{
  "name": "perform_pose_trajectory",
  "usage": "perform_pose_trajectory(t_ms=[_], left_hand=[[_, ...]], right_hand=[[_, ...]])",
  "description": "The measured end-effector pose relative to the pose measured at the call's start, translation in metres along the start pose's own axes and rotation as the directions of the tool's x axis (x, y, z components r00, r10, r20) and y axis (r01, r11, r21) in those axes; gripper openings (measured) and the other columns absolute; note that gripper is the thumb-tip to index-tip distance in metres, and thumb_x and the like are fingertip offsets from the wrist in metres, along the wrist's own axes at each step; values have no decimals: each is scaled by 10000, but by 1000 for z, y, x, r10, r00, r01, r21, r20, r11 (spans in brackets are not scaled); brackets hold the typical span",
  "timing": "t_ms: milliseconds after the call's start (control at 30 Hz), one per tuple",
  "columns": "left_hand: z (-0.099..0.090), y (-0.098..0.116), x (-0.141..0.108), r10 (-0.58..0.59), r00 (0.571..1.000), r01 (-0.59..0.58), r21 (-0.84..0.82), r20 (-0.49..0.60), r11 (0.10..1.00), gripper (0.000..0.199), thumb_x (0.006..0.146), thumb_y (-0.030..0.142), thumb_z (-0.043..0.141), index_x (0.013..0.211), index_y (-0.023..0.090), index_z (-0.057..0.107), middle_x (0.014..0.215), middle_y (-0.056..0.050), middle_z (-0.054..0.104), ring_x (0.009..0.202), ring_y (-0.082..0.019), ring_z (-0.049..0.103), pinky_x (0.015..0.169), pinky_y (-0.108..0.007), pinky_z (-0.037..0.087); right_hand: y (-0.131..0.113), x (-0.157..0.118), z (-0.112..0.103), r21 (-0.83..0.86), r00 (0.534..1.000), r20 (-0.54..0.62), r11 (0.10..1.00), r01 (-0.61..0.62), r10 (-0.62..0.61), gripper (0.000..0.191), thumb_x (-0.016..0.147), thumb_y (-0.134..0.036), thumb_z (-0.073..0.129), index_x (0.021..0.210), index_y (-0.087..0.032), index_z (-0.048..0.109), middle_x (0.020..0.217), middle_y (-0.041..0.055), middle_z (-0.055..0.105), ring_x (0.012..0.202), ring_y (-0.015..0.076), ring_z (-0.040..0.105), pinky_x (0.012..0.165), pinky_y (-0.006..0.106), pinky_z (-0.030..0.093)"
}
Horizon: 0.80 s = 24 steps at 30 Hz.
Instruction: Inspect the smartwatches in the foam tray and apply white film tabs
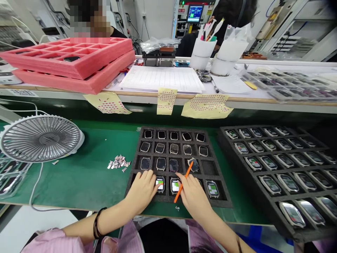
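Observation:
A dark grey foam tray [181, 172] with square compartments holds several smartwatch faces without straps. My left hand [142, 191] rests over its front left part, fingers stretched forward and thumb at a watch with a lit screen [160, 183]. My right hand [194, 196] is closed around a slim orange stick [187, 175], which slants up and to the right. Just left of that hand lies another lit watch [174, 185]. A tilted watch [194, 165] sits behind the stick's upper end. Part of the front row is hidden under my right hand.
To the right, a larger foam tray [260, 182] of watches stands tilted. Small silvery pieces [119, 162] lie left of the near tray, beside a fan [42, 138]. Red foam trays [86, 68], papers [162, 79] and white cups [201, 52] occupy the shelf; people are beyond.

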<state>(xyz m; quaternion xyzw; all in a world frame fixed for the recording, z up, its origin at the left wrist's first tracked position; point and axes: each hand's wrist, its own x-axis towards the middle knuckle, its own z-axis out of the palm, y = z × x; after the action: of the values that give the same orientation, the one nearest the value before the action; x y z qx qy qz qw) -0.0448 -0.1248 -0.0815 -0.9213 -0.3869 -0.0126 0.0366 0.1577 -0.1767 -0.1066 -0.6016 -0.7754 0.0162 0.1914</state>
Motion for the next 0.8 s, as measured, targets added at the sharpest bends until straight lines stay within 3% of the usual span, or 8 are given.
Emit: perform_pose_trajectory(t_ms=[100,200,300,367,467,633,700,800], left_hand=[[7,12,-1,-64,998,63,-26,-28,998,286,993,316,380,965,117,584,945,-129,613,837,-270,548,720,-390,402],[1,12,0,-90,996,90,-194,10,977,304,997,362,366,980,126,557,974,-129,611,881,-273,564,767,-400,433],[-10,8,-1,-53,994,86,-384,97,919,278,984,382,403,1015,136,529,991,-119,630,885,-272,594,779,-402,456],[-14,6,-1,1,991,65,-485,135,872,313,959,376,468,1155,131,478,1061,-128,649,917,-276,618,804,-407,468],[-17,1,3,57,981,61,-573,185,818,509,909,331,565,1333,152,348,1206,-146,634,1029,-285,629,877,-421,468],[-20,-8,14,74,946,149,-627,316,764,505,850,274,658,1295,194,433,1228,-123,636,1082,-296,625,875,-388,480],[-20,-13,18,66,934,189,-644,350,742,512,825,267,686,1278,187,460,1167,-118,658,1017,-290,646,830,-368,489],[-21,-22,23,102,916,216,-691,388,689,493,781,273,731,1211,174,511,918,-54,691,831,-250,658,713,-317,481]], right_hand=[[3,1,0,250,998,27,967,-56,50,353,914,-89,408,1237,-151,537,906,104,642,870,253,618,746,394,555],[6,2,-1,418,991,76,899,-129,107,330,935,-139,434,1247,-186,530,915,83,631,857,227,629,766,373,556],[5,5,-4,524,984,130,835,-171,120,274,936,-182,470,1194,-202,561,858,55,616,802,207,629,749,351,550],[2,8,-5,571,983,162,803,-168,91,263,928,-200,492,1178,-215,573,836,40,603,749,192,621,719,332,547],[-2,15,-5,607,978,204,779,-158,39,283,906,-195,521,1180,-231,579,876,38,608,662,164,604,676,309,544],[1,22,-8,549,964,242,804,-228,109,319,908,-232,511,1223,-201,552,1007,92,651,729,192,660,698,330,555],[1,23,-11,488,952,286,837,-247,114,350,924,-267,491,1263,-188,530,1087,123,666,864,241,690,753,365,559],[-3,24,-14,413,927,368,880,-234,74,342,954,-252,413,1258,-167,545,1132,146,689,993,294,687,834,429,542]])
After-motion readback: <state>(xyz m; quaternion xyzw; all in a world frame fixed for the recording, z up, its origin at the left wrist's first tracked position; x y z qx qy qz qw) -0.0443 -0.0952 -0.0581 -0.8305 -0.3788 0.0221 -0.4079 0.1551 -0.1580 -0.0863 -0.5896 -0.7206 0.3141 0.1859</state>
